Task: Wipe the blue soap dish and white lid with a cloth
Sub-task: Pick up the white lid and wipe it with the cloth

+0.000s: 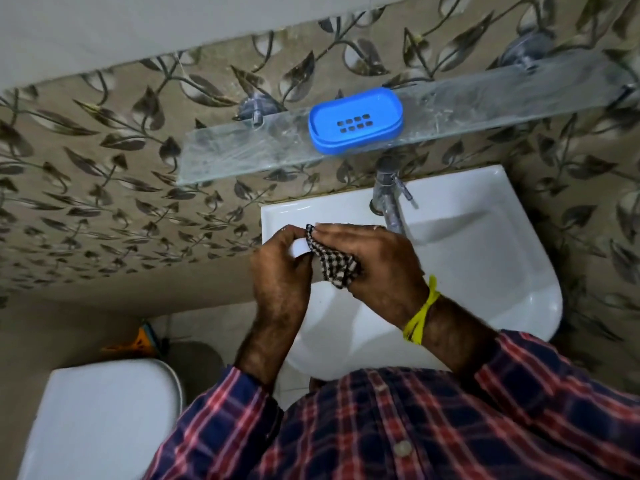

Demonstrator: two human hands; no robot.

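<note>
The blue soap dish [356,120] with drain slots sits on the glass shelf [242,147] above the sink. Over the sink's left rim, my left hand [280,268] grips the white lid [298,247], of which only a small edge shows between my fingers. My right hand [377,261] holds a black-and-white checked cloth [332,261] pressed against the lid, with its fingers stretched over the top. Most of the lid is hidden by both hands and the cloth.
A white wash basin [485,244] lies below the hands, with a chrome tap [389,202] at its back. A white toilet lid [104,417] is at the lower left. Leaf-patterned tiles [104,188] cover the wall. An orange object [142,341] lies on the floor.
</note>
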